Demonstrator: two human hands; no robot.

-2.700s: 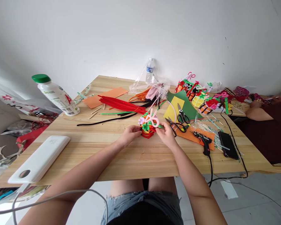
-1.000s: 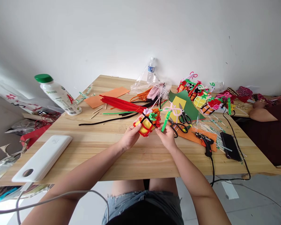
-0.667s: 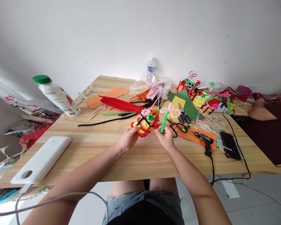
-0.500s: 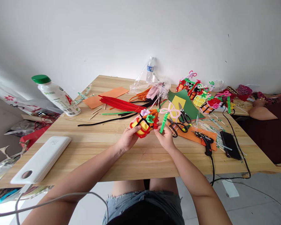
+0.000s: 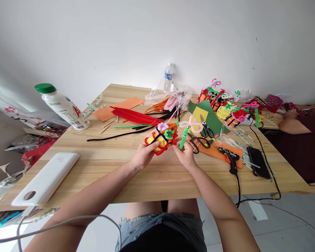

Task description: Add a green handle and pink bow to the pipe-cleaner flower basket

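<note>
Between my hands, above the front of the table, is a small yellow basket (image 5: 161, 142) made with pipe cleaners, tilted on its side. It has red trim, black bands, and purple, green and orange decorations. My left hand (image 5: 144, 153) grips its bottom end, thumb on the yellow side. At the other end, my right hand (image 5: 184, 153) pinches the red edge; its fingertips are partly hidden. A green coiled stem (image 5: 184, 138) and a pink looped bow (image 5: 192, 124) stick out on the right of the basket. Black-handled scissors (image 5: 198, 141) lie just beyond my right hand.
Red pipe cleaners (image 5: 133, 116) lie behind the basket. To the right are a hot glue gun (image 5: 232, 161) with its cord and a black phone (image 5: 258, 162). Finished baskets (image 5: 232, 117) stand back right. A bottle (image 5: 65, 108) and power bank (image 5: 47, 178) sit left. Another person's arm (image 5: 291, 120) rests far right.
Almost nothing differs. The basket has turned very slightly in my hands, and both hands keep their hold.
</note>
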